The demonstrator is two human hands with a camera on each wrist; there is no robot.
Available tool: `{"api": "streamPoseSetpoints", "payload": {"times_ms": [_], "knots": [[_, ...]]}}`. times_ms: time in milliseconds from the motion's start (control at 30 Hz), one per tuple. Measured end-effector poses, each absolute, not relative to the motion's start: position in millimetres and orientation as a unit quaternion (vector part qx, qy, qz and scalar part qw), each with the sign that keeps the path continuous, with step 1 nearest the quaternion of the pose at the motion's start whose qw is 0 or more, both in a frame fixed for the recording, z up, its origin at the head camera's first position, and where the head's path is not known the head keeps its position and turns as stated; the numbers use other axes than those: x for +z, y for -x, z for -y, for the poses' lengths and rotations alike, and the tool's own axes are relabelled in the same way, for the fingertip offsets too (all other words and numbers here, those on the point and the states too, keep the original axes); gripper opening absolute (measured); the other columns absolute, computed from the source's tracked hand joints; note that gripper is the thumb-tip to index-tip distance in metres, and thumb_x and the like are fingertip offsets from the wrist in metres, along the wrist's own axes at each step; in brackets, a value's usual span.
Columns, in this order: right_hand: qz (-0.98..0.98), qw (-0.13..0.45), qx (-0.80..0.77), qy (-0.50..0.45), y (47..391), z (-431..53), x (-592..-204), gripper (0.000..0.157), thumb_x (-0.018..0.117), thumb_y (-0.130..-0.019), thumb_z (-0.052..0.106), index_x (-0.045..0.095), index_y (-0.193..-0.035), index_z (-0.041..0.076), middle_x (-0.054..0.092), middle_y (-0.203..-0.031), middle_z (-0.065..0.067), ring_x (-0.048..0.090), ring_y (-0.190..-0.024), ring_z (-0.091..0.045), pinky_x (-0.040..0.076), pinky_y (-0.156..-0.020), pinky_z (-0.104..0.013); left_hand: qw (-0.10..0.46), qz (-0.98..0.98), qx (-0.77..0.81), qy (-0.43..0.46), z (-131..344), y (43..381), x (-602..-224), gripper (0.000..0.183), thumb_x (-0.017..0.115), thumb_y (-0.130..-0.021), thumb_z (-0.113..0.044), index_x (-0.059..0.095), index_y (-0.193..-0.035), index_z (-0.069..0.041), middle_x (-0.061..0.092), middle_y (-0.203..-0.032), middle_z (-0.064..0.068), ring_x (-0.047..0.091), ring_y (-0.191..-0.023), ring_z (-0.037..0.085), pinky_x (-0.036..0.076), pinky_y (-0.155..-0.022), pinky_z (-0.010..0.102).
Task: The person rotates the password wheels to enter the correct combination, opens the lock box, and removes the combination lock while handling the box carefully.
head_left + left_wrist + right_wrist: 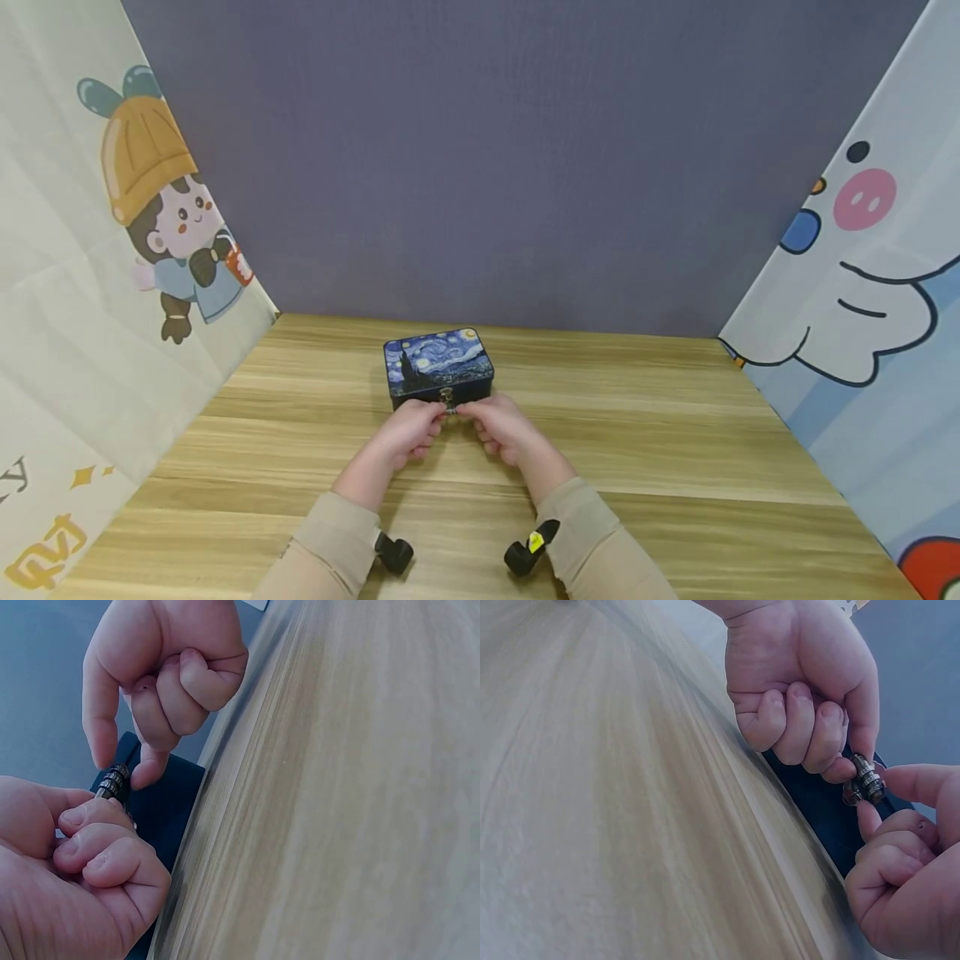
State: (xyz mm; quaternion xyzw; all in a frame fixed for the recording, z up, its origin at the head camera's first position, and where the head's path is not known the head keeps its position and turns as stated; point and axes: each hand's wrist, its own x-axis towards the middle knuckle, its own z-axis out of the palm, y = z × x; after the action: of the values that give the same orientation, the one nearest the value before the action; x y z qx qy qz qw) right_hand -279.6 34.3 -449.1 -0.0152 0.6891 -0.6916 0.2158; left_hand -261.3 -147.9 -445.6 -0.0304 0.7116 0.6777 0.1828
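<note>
A dark blue tin box [438,360] with a starry night picture on its lid stands closed on the wooden table. At its front latch [447,395] is a small metal combination padlock [868,780] with ridged dials. My left hand [412,429] pinches one end of the padlock between thumb and forefinger, the other fingers folded in. From the opposite side, my right hand [506,429] holds thumb and forefinger to the dials, its other fingers curled into the palm. The numbers on the dials are too small to read.
The wood-grained table [600,467] spreads around the box. Behind it rises a grey-purple panel [495,167]. Cartoon-printed sheets border the left [60,333] and right [900,333] sides. A small black camera sits on each wrist.
</note>
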Motion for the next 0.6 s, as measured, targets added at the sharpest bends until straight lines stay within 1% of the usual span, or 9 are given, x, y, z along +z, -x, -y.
{"api": "streamPoseSetpoints", "payload": {"times_ms": [133,367,600], "knots": [[-0.68,0.226,-0.697,0.02,279.6,-33.8,-450.5,0.03,0.07,-0.089,0.02,0.051,-0.068,0.011,0.028,-0.052,0.007,0.023,-0.043,-0.006,0.02,-0.037,-0.021,0.184,-0.713,0.676,0.028,147.6,260.7,-445.0,0.03,0.043,-0.107,-0.022,0.052,-0.088,0.0,0.031,-0.058,-0.004,0.02,-0.046,0.009,0.02,-0.043,0.024],[-0.651,0.248,-0.717,0.015,280.2,-33.3,-452.7,0.029,0.069,-0.09,0.02,0.051,-0.07,0.011,0.029,-0.053,0.007,0.023,-0.043,-0.005,0.02,-0.037,-0.02,0.185,-0.709,0.68,0.031,147.1,261.5,-445.2,0.03,0.043,-0.107,-0.022,0.052,-0.09,0.001,0.031,-0.058,-0.004,0.02,-0.045,0.009,0.02,-0.042,0.023],[-0.643,0.254,-0.722,0.013,280.1,-34.2,-452.5,0.027,0.069,-0.09,0.019,0.051,-0.071,0.01,0.029,-0.054,0.007,0.023,-0.043,-0.005,0.02,-0.037,-0.02,0.182,-0.71,0.679,0.036,147.0,260.9,-445.1,0.03,0.043,-0.107,-0.021,0.053,-0.09,0.001,0.031,-0.058,-0.004,0.02,-0.045,0.009,0.02,-0.043,0.024]]}}
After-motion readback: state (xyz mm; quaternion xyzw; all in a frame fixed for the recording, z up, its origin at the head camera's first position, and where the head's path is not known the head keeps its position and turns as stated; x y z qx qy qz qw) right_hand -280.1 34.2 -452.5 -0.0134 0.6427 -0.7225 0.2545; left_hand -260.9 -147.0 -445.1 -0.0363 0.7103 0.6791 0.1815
